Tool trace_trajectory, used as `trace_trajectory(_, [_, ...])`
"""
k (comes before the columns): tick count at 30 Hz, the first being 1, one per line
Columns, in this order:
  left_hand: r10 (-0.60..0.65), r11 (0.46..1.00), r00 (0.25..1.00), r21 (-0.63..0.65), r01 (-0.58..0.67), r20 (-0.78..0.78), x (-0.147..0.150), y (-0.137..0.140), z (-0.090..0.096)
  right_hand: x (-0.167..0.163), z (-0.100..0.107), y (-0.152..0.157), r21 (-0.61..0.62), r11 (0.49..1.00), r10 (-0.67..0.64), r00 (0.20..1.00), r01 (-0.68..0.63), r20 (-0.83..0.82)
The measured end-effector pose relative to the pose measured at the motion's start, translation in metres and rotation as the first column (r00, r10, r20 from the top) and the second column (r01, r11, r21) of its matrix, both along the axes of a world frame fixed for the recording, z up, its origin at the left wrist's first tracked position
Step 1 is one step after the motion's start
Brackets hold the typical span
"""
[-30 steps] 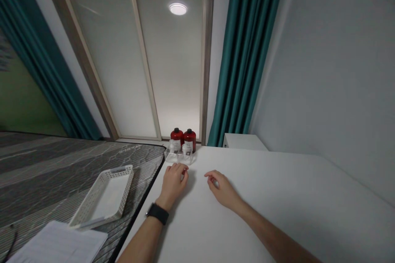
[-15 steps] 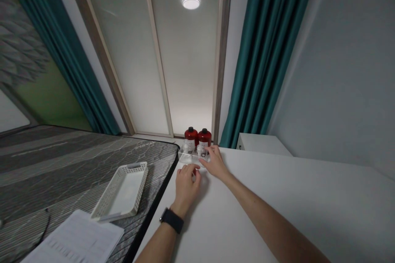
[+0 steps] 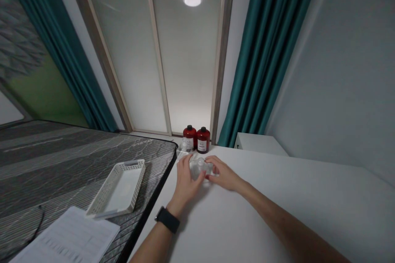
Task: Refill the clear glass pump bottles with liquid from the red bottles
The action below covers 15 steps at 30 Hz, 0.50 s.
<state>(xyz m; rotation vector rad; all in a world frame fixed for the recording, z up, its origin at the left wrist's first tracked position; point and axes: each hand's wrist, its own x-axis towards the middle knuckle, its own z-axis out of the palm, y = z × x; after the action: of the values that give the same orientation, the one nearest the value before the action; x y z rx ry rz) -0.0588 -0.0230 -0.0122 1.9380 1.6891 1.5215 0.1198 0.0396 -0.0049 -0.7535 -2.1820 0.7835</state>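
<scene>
Both hands are on a clear, rounded object (image 3: 200, 167) with a whitish knob-like part, low over the white tabletop; its exact kind is too blurred to tell. My left hand (image 3: 186, 180), wearing a dark watch, curls around its left side. From the right, my right hand (image 3: 226, 176) pinches its edge between thumb and fingers. Just beyond stand two red bottles (image 3: 203, 139) with black caps and white labels, side by side. In front of the left bottle is another clear item (image 3: 184, 146), partly hidden behind my left fingers.
Left of the white table (image 3: 247, 222) is a grey patterned mattress (image 3: 83, 156) with a black edge. On it lie a white perforated basket (image 3: 138, 185) and printed papers (image 3: 72, 234). A white cabinet (image 3: 261, 144) stands beyond the table, near a teal curtain (image 3: 256, 70).
The clear object in front of the right bottle has come toward me, uncovering that bottle's label. My left hand has moved up to join my right hand on it.
</scene>
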Motion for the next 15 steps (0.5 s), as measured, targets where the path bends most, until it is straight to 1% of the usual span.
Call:
trace_trajectory(4, [-0.096,0.994,0.992,-0.068,0.091,-0.081,-0.001,0.0,-0.007,0.012,0.011,-0.003,-0.035,0.995,0.094,0.993,-0.092,0.068])
trace_trajectory(5, [-0.107,0.992,0.989,-0.084,0.098,-0.102,-0.001,0.0,-0.008,0.014,0.013,0.0,-0.041,0.994,0.102,0.992,-0.099,0.08])
trace_trajectory(7, [-0.108,0.99,0.985,-0.104,0.094,-0.134,-0.001,0.0,-0.009,0.014,0.017,0.01,-0.042,0.997,0.068,0.995,-0.065,0.066])
trace_trajectory(9, [-0.09,0.992,0.984,-0.1,0.075,-0.151,-0.002,0.001,-0.009,0.009,0.02,0.027,-0.001,0.998,-0.071,0.998,0.071,-0.001])
trace_trajectory(10, [-0.079,0.994,0.985,-0.093,0.066,-0.156,-0.002,0.001,-0.009,0.004,0.02,0.036,0.017,0.99,-0.141,0.989,0.141,-0.034])
trace_trajectory(11, [-0.07,0.995,0.985,-0.084,0.058,-0.159,-0.002,0.001,-0.008,-0.002,0.021,0.046,0.036,0.975,-0.217,0.974,0.22,-0.07])
trace_trajectory(13, [-0.066,0.996,0.984,-0.077,0.054,-0.163,-0.002,0.002,-0.008,-0.015,0.022,0.064,0.074,0.926,-0.356,0.923,0.369,-0.142])
trace_trajectory(15, [-0.076,0.994,0.984,-0.085,0.063,-0.164,-0.003,0.002,-0.007,-0.029,0.024,0.079,0.106,0.879,-0.44,0.877,0.464,-0.193])
